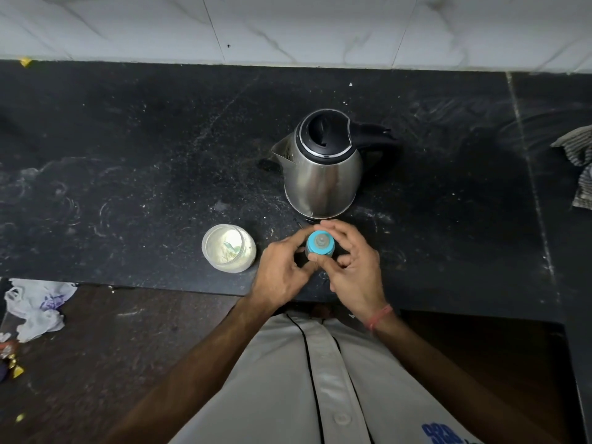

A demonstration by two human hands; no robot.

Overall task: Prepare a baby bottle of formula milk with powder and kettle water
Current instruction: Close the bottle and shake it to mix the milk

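A baby bottle (320,244) with a blue collar and a grey teat stands upright near the front edge of the black counter (128,155). My left hand (282,270) grips its body from the left. My right hand (352,261) wraps around the collar from the right, fingers curled over it. The bottle's body is mostly hidden by my fingers. A steel kettle (320,168) with a black lid, shut, stands just behind the bottle, spout pointing left. An open clear jar (228,248) of white powder sits to the left of my left hand.
A striped cloth (579,168) lies at the counter's right edge. White marble tiles (288,27) back the counter. On the brown floor to the lower left lies a crumpled plastic bag (38,306). My pale shirt (320,379) fills the bottom centre.
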